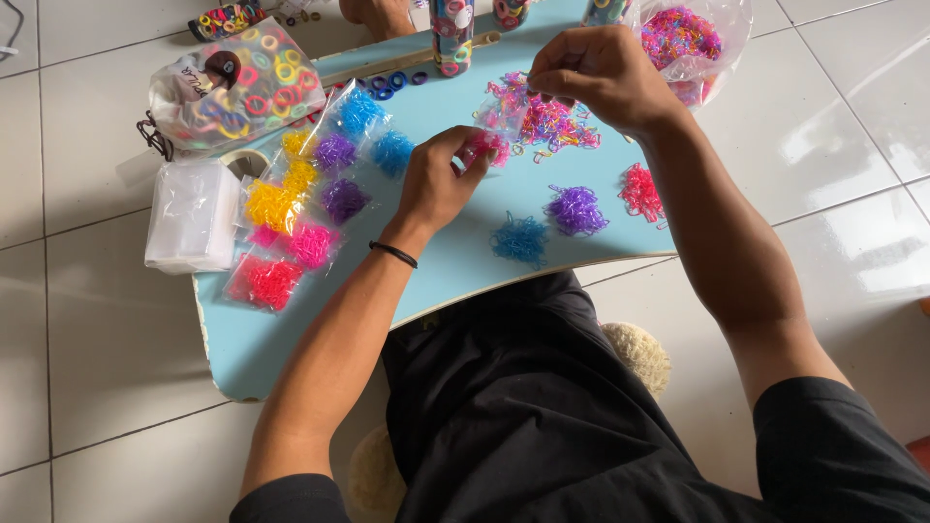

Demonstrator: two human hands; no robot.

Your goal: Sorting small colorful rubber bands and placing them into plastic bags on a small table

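Over the blue table (pixel 455 261), both hands hold a small clear bag (pixel 499 121).

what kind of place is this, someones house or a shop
Most likely a home, with the person sitting on the floor. A low blue table stands on white floor tiles, and small bags of coloured rubber bands lie on it. Both hands, left hand and right hand, hold a small clear bag.

top edge is cutting off tubes (pixel 451 34) and bag of mixed bands (pixel 683 39) | left hand (pixel 436 184) is hiding part of small clear pouch (pixel 499 121) | bands (pixel 567 208) are appearing too small to count | lap is covering table (pixel 291 339) near edge
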